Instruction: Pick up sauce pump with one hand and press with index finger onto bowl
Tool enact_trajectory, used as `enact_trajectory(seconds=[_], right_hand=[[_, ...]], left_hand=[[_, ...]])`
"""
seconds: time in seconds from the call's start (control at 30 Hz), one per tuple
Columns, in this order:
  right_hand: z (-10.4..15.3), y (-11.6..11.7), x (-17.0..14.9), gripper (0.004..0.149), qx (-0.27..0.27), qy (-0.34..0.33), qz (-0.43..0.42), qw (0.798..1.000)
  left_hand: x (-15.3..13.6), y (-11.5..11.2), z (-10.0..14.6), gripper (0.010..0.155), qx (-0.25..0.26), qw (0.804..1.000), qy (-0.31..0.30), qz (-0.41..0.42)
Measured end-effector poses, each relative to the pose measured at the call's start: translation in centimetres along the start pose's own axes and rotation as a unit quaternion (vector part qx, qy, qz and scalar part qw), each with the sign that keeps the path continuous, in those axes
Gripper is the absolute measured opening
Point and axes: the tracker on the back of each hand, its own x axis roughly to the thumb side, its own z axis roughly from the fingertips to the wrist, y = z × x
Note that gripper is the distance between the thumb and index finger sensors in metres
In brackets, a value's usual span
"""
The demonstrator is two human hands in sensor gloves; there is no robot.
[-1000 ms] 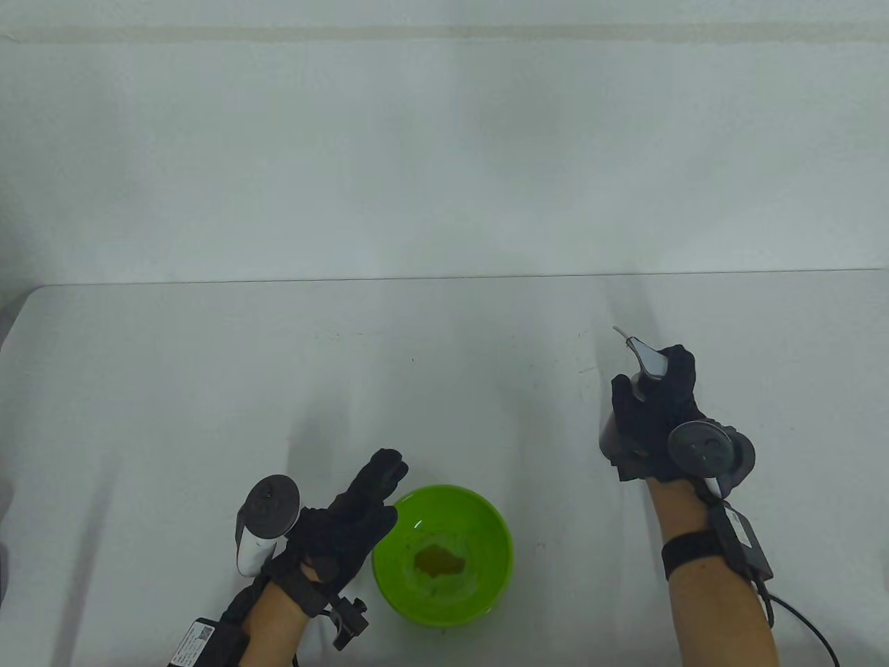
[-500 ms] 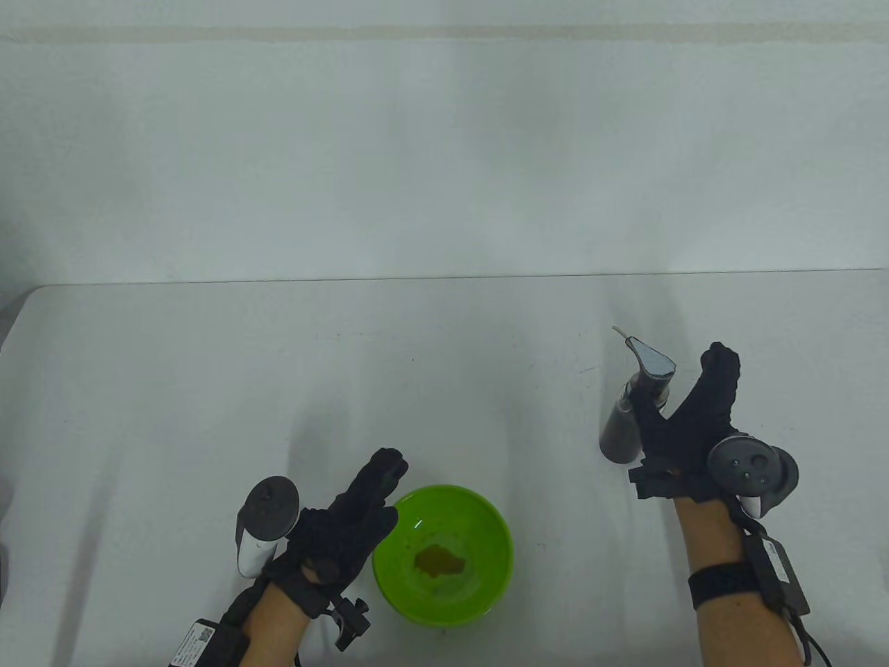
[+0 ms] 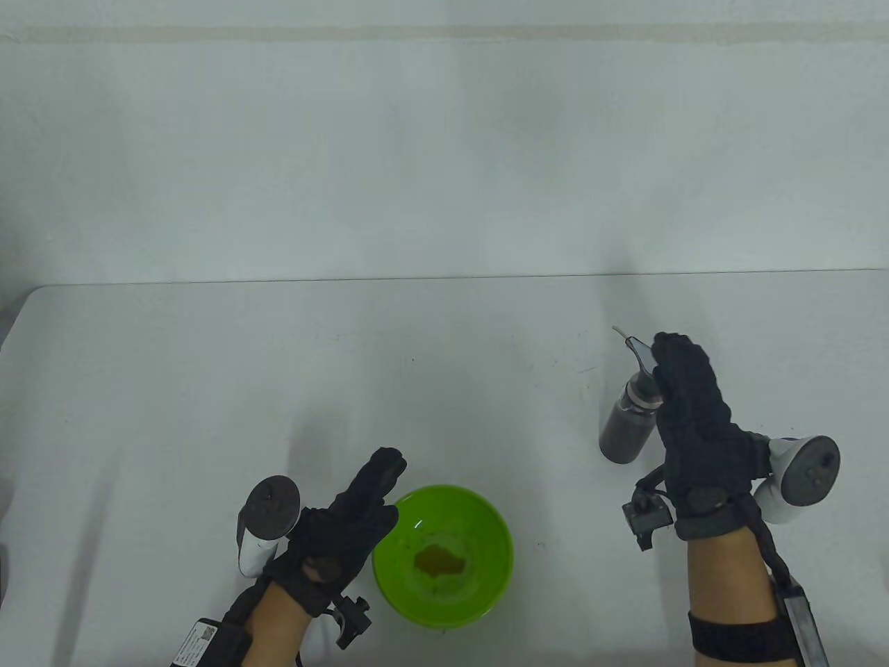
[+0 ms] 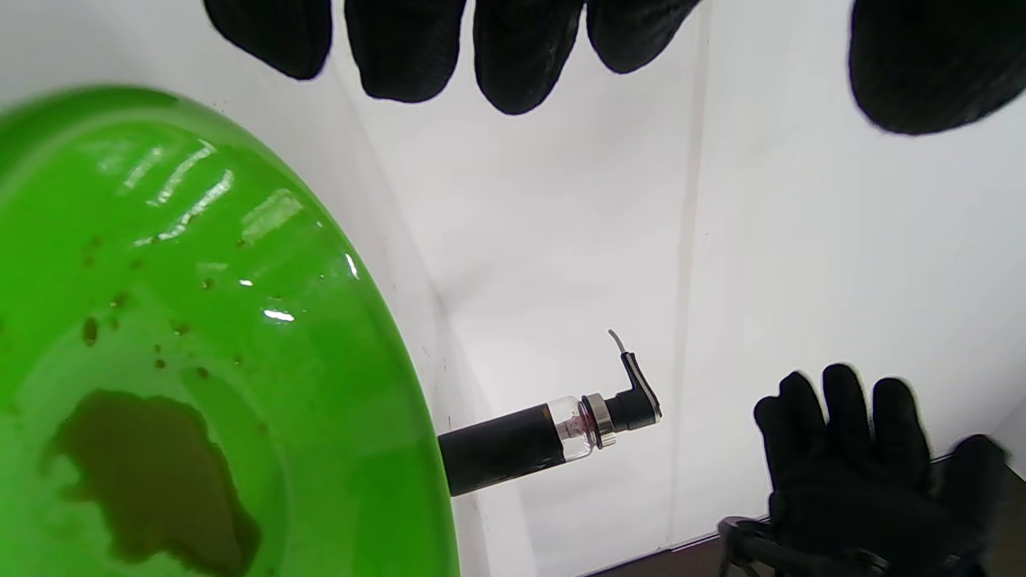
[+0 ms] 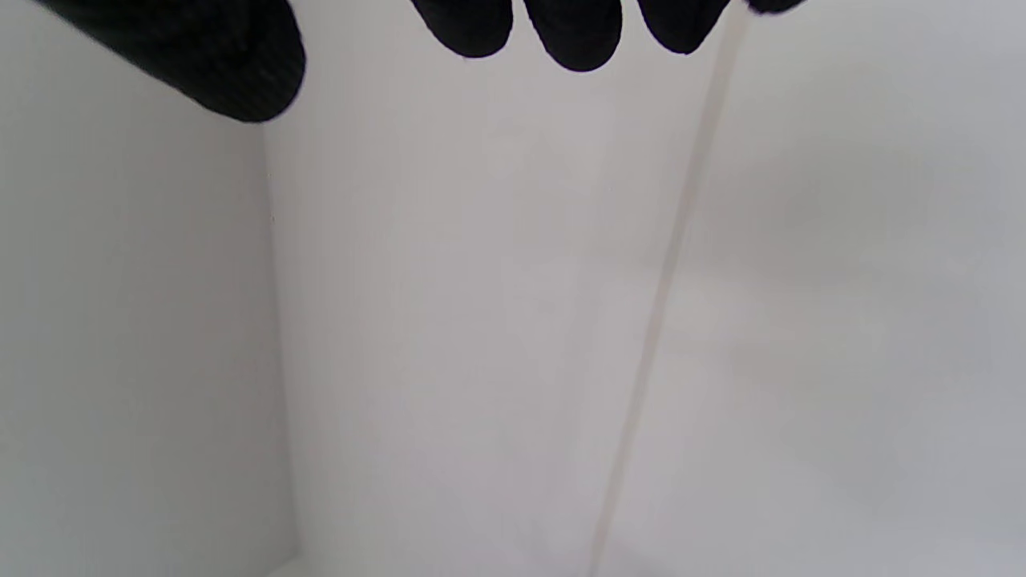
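The sauce pump bottle (image 3: pixel 628 431), dark with a clear neck and a black pump head, stands upright on the table at the right. It also shows in the left wrist view (image 4: pixel 513 445). My right hand (image 3: pixel 687 403) is open with fingers straight, just right of the bottle; the left wrist view shows the right hand (image 4: pixel 850 457) apart from it. The green bowl (image 3: pixel 496 549) sits near the front edge with a brown sauce puddle (image 3: pixel 437 559) in it. My left hand (image 3: pixel 368 497) is open and empty beside the bowl's left rim.
The white table (image 3: pixel 208 389) ends at a far edge against a white wall (image 3: pixel 444 153). The right wrist view shows only my right fingertips (image 5: pixel 573 32) and the bare wall.
My right hand let go of the sauce pump bottle, drew back to the right and opened flat beside it. The bottle stays standing on the table. My left hand and the bowl have not moved.
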Motion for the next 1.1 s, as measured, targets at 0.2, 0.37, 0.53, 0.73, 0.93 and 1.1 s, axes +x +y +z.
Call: enact_trajectory(seconds=[0.2,0.37,0.53,0.73,0.93,1.1], right_hand=[[0.1,4.2,-0.3,0.077,0.069,0.050,-0.021,0.996],[2.0,9.7,-3.2,0.078,0.141,0.102,-0.100,0.980],[3.8,13.2,-7.5,0.078,0.209,0.164,-0.117,0.957],[5.1,15.2,-10.7,0.072,0.257,0.203,-0.105,0.939],[5.8,14.8,-12.1,0.069,0.257,0.228,-0.116,0.932],[5.9,14.6,-12.1,0.068,0.250,0.226,-0.123,0.933]], left_hand=[[0.1,0.0,0.0,0.089,-0.003,1.000,-0.001,-0.014],[0.3,0.2,0.1,0.089,0.001,1.000,-0.008,-0.010],[0.3,0.2,0.1,0.088,0.003,1.000,-0.008,-0.004],[-0.2,-0.1,-0.1,0.088,-0.005,1.000,0.002,-0.005],[-0.3,-0.4,-0.3,0.089,-0.009,1.000,0.007,-0.009],[-0.3,-0.4,-0.3,0.088,-0.010,1.000,0.008,-0.010]])
